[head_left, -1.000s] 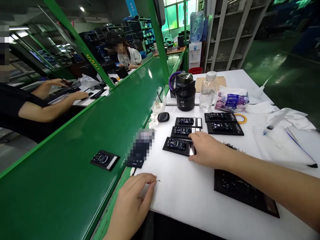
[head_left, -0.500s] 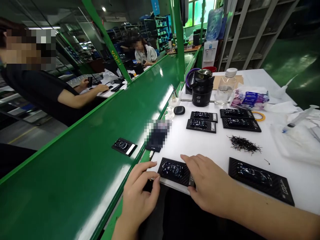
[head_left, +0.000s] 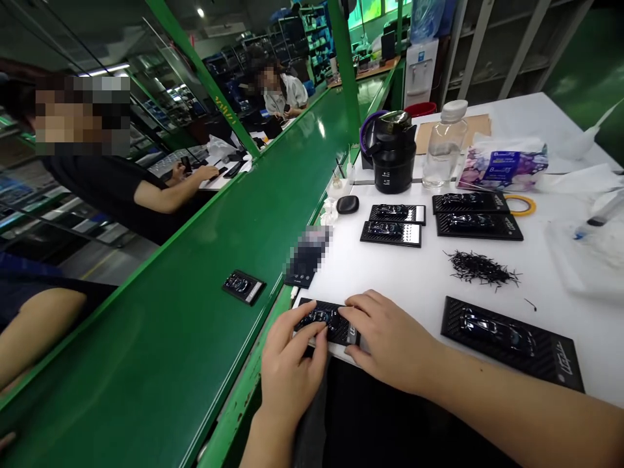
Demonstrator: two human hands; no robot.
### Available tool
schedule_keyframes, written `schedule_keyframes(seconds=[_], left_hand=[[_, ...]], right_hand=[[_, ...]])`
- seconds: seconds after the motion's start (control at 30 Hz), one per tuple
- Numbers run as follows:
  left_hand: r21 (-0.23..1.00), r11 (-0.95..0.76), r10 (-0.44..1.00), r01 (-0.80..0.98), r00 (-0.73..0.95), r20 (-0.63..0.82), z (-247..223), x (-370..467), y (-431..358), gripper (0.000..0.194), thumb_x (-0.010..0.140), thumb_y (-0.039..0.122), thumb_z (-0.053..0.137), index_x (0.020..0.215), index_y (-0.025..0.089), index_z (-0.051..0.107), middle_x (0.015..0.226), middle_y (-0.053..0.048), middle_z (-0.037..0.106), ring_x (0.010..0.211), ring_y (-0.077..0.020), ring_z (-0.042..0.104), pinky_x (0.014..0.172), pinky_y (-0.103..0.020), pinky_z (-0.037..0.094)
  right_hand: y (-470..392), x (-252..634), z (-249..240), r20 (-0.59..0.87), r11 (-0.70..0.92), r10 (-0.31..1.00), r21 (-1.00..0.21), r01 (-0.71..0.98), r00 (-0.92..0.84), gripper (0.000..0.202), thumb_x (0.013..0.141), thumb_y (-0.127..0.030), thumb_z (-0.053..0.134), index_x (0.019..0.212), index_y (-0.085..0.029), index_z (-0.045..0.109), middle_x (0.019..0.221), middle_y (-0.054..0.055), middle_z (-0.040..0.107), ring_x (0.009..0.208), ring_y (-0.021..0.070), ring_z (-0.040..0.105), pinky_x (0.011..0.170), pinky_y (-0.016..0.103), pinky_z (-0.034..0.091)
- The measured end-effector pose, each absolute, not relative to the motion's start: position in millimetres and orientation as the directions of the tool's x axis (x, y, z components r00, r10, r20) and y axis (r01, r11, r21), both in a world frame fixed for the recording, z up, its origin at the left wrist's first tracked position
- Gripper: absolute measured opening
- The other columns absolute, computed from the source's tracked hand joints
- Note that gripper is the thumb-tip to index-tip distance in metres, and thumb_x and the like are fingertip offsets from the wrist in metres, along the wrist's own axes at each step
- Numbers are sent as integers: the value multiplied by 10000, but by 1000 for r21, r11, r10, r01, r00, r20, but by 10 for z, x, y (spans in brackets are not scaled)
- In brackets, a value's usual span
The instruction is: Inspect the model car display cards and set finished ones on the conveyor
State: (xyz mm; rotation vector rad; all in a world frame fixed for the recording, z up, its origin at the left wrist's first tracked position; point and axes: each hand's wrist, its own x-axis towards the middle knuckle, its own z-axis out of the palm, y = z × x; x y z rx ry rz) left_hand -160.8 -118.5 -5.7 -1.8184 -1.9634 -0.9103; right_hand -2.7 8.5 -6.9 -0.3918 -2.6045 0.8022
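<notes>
A small dark glossy model car on a black ribbed base [head_left: 336, 323] lies at the near edge of the white table. My left hand [head_left: 291, 361] curls over its left part, fingertips on the car and thumb at the near side. Around the right end of the same base, my right hand [head_left: 390, 338] has its thumb at the near edge and its fingers on top. Fingers cover much of the car. To the right lies a larger car on a black base [head_left: 511, 341], beside a heap of thin black strips [head_left: 480, 268].
More cars on bases [head_left: 392, 234] lie further back, near a black jug [head_left: 394, 156], a clear bottle [head_left: 443, 146] and a tissue pack [head_left: 504, 166]. Left runs a green conveyor [head_left: 185, 325] carrying another car on a base [head_left: 242, 287]. A phone [head_left: 307, 260] lies between. Co-workers sit beyond.
My left hand has moved in from beside the base, and its fingers now lie on the car. My right hand keeps its hold on the right end. The view has shifted slightly.
</notes>
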Motion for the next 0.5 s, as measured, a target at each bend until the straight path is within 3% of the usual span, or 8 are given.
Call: schedule_keyframes(seconds=[0.4,0.5], left_hand=[[185,77,826,980,-166,539,-45,-1561,-1152,178,842,98,652,960,226,685,1289,-92,612,1147,-252,609,941,-433,548],[230,109,832,967,-215,511,-42,-1556,-1162,153,852,116,632,936,236,678,1332,-91,577,1186,-262,588,973,-453,532]], right_hand=[[59,32,-31,271,830,319,-543,129,-908,387,873,-108,609,1255,-166,628,1204,105,590,1077,274,520,952,458,485],[36,22,-43,267,855,290,-504,124,-919,414,882,-103,577,1289,-161,618,1208,108,594,1070,275,521,935,454,486]])
